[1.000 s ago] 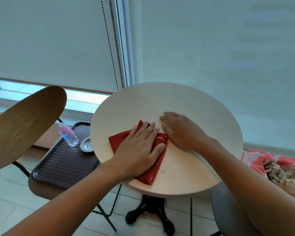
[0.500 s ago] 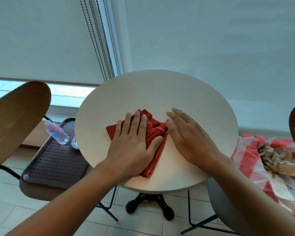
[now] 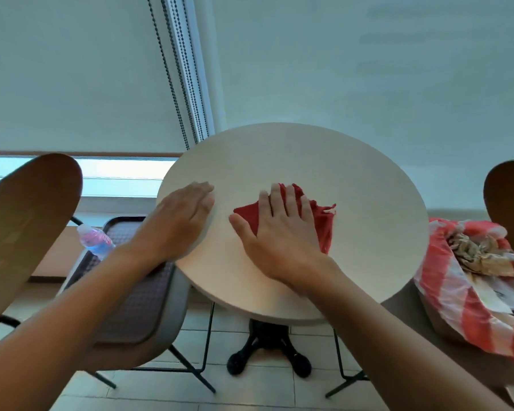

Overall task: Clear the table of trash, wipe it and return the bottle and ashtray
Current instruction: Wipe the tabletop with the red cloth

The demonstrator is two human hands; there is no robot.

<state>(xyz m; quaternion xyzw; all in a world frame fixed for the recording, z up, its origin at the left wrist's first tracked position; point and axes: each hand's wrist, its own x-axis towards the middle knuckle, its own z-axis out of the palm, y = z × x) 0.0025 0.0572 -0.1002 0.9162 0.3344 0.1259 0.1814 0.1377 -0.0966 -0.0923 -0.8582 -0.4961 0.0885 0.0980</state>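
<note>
The round pale table [image 3: 309,155] carries a crumpled red cloth [image 3: 324,223]. My right hand [image 3: 279,232] lies flat on top of the cloth, fingers spread, pressing it onto the tabletop. My left hand [image 3: 184,215] rests flat and empty on the table's left edge, apart from the cloth. A small clear water bottle [image 3: 95,241] lies on a dark tray [image 3: 140,295] on the chair seat to the left. My left forearm crosses over the tray, and the ashtray is hidden from view.
A wooden chair back [image 3: 27,221] rises at the left and another [image 3: 508,203] at the right. A red-and-white plastic bag [image 3: 445,295] holding crumpled paper trash sits on the right chair. Roller blinds with bead chains [image 3: 175,84] hang behind the table.
The cloth has passed from under my left hand to under my right hand and slid right. My left hand has moved to the table's left edge. The ashtray is now covered.
</note>
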